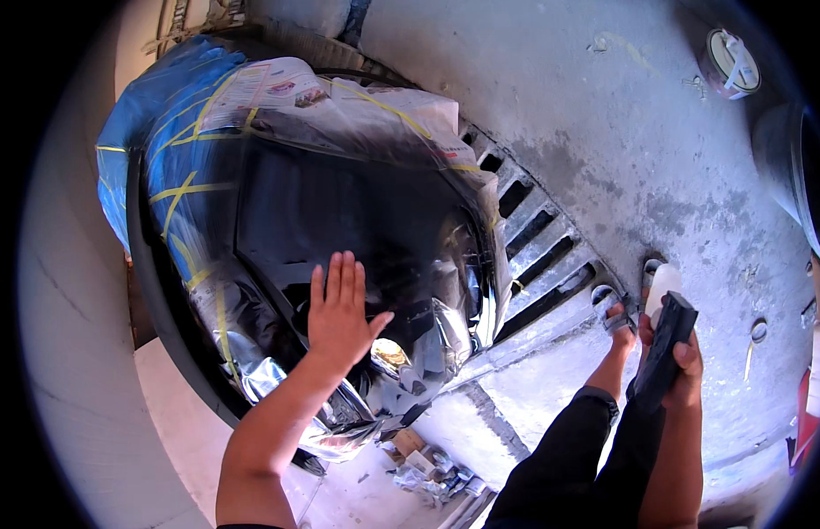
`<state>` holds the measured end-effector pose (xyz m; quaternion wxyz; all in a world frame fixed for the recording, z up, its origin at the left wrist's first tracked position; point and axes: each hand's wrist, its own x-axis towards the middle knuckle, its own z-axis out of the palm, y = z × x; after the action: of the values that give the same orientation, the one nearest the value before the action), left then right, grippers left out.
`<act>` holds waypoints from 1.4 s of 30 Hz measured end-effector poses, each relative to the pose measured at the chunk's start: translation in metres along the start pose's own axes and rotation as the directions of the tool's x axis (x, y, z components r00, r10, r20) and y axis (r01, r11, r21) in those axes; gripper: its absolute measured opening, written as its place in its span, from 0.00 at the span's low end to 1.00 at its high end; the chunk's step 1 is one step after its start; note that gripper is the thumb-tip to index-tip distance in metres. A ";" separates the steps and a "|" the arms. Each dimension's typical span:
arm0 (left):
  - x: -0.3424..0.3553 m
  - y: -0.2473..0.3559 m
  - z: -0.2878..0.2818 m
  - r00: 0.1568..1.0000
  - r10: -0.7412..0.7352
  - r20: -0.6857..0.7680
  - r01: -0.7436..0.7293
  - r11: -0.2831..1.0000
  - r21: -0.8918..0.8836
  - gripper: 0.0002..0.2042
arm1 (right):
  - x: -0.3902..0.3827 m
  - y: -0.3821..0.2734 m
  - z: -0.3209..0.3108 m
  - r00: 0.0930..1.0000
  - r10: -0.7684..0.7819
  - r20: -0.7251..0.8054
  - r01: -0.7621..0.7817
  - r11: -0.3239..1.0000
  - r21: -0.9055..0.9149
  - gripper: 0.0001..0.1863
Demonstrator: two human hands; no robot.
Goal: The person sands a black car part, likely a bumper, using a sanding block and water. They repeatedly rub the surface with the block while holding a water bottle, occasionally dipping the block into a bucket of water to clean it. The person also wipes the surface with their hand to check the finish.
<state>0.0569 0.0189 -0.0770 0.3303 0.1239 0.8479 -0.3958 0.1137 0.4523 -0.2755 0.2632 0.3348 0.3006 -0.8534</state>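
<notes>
My left hand (336, 310) is spread flat, palm down, at the near part of a glossy black panel (339, 207). It appears to rest on that surface, though contact is hard to confirm from above. Blue plastic sheeting (176, 97), printed paper (282, 84) and yellow tape (185, 191) surround the panel. Off to the right, away from the panel, my right hand (688, 375) is closed around a long dark rectangular block (667, 339). A whitish rounded piece (664, 282) shows just beyond the block; whether the same hand grips it, I cannot tell.
A slotted drain grate (538, 234) runs along the panel's right side. My sandalled foot (620, 322) stands near its end. At the far right are a lidded pail (730, 63) and a large dark tub (789, 172). Scrap and wrappers (436, 476) lie below the panel.
</notes>
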 end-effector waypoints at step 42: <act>0.033 0.055 0.036 0.995 0.095 0.040 -0.097 0.994 0.051 0.47 | -0.019 0.063 -0.049 0.999 -0.042 -0.025 0.043 0.999 0.030 0.48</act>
<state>0.0747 0.0260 -0.1478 0.3615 0.1655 0.8237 -0.4042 0.1869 0.4484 -0.3123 0.2363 0.3424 0.2979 -0.8592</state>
